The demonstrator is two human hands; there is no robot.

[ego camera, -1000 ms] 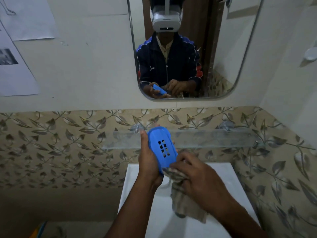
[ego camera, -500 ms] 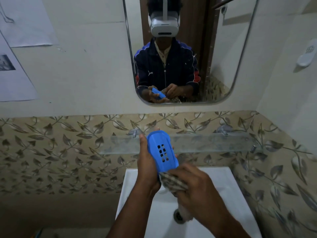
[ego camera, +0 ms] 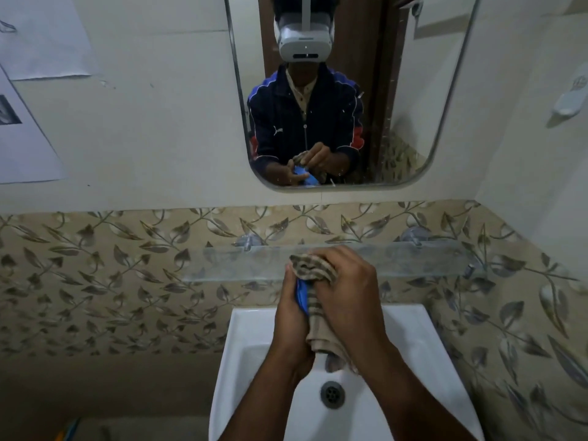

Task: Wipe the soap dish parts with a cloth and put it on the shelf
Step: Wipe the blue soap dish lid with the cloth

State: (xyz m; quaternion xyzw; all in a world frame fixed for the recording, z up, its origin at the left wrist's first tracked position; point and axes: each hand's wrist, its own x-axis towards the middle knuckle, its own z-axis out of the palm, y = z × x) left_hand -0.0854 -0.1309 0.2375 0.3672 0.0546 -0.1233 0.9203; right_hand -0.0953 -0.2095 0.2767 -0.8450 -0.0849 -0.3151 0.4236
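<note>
Above the white basin [ego camera: 241,338], left hand [ego camera: 291,326] wrapped around smooth blue plastic soap dish [ego camera: 301,296]; right hand [ego camera: 345,294] clenched on crumpled checked cloth [ego camera: 313,270] draped over it, before the clear glass shelf [ego camera: 413,259].

Blue soap dish [ego camera: 301,296] under a beige, dark-striped cloth [ego camera: 313,272]; white sink [ego camera: 251,338] below; leaf-patterned tan tiles [ego camera: 111,275] behind it.

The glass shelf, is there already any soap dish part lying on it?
No, the glass shelf carries nothing; the blue soap dish part is between both hands, under the cloth.
</note>
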